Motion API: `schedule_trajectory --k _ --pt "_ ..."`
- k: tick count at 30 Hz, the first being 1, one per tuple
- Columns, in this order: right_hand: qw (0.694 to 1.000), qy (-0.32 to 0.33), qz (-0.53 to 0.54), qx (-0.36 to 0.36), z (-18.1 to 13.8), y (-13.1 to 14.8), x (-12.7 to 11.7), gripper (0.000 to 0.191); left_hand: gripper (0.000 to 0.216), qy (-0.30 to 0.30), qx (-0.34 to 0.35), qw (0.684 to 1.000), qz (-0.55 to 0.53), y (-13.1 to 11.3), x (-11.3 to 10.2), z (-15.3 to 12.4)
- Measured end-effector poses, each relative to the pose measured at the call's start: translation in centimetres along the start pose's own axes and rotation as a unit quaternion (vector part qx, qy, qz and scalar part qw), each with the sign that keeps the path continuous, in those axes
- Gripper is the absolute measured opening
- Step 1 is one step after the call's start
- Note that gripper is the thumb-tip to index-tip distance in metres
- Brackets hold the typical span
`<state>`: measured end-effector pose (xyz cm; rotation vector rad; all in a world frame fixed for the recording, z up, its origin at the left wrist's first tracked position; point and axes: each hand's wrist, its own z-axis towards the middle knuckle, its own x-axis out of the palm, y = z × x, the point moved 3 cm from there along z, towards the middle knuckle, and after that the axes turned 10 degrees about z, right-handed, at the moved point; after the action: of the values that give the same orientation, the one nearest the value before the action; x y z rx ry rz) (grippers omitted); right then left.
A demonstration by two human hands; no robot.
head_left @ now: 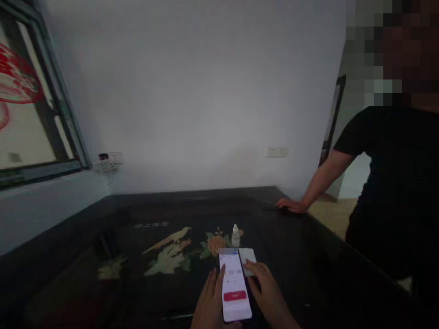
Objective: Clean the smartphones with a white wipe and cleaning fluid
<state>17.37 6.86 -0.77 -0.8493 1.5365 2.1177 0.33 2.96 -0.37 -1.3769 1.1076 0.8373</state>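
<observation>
A smartphone (235,283) with a timer on its lit screen and a red button lies on the dark table (302,269). Along its left edge my left hand (208,301) has its fingers, one fingertip overlapping the screen, and the thumb at the bottom edge. My right hand (269,292) is at the phone's right side, its fingertips on a small white flat item (248,258) whose kind I cannot make out. There is a gap between its thumb and index finger. Just beyond the phone stands a small clear bottle (235,236) with a white cap.
Another person in a black T-shirt (401,173) stands at the right, one hand (293,205) resting on the table edge. Painted flowers and a bird (173,240) decorate the tabletop. Behind are a white wall (192,100) with sockets (276,151) and a window (30,109) at left.
</observation>
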Motion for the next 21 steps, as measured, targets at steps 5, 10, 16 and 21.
schedule_trajectory --k 5,10,16,21 --pt "0.998 0.047 -0.047 0.008 0.0 -1.0 0.3 0.046 0.112 0.004 0.013 1.0 -0.007 0.8 0.5 0.3" --pt "0.999 -0.02 0.025 0.008 0.1 -1.4 -0.5 0.039 0.117 -0.006 0.032 0.999 -0.017 1.5 1.4 1.1" --pt "0.949 -0.021 0.309 0.067 0.0 -1.1 0.3 0.027 0.12 -0.01 0.032 0.999 -0.019 2.0 2.7 2.0" --pt "0.92 -0.012 0.386 0.069 0.0 -1.1 1.3 0.024 0.117 -0.021 0.034 0.999 -0.035 2.1 3.1 2.0"
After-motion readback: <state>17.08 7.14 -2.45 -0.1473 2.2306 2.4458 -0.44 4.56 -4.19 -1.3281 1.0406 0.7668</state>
